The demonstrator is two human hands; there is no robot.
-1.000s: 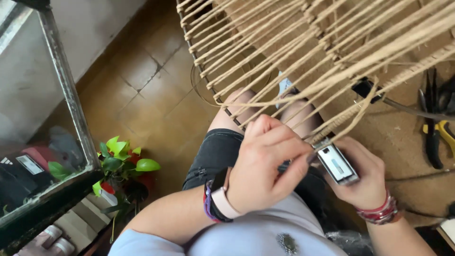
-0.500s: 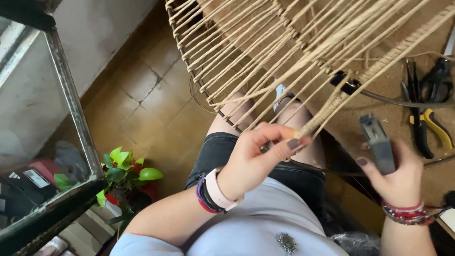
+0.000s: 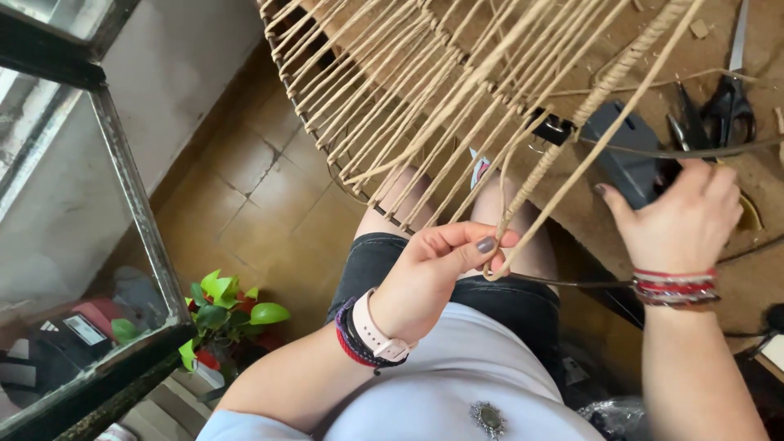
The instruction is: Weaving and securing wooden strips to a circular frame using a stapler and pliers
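A round wire frame wrapped with many tan cords (image 3: 425,106) hangs over my lap. My left hand (image 3: 433,273) pinches the end of one thicker wrapped cord (image 3: 563,139) between thumb and fingers, near the frame's lower rim. My right hand (image 3: 678,220) is stretched out to the right and grips a dark grey box-shaped tool (image 3: 625,155) over the brown table (image 3: 759,269). A black binder clip (image 3: 551,128) sits on the frame just left of that tool.
Black-handled scissors (image 3: 731,102) and pliers (image 3: 682,131) lie on the table at the right, among cord scraps. A glass pane in a dark metal frame (image 3: 131,212) stands at the left, with a small green potted plant (image 3: 229,314) below it on the tiled floor.
My right hand has carried the grey tool away from the cord, up and to the right over the table. My left hand keeps its pinch on the cord end.
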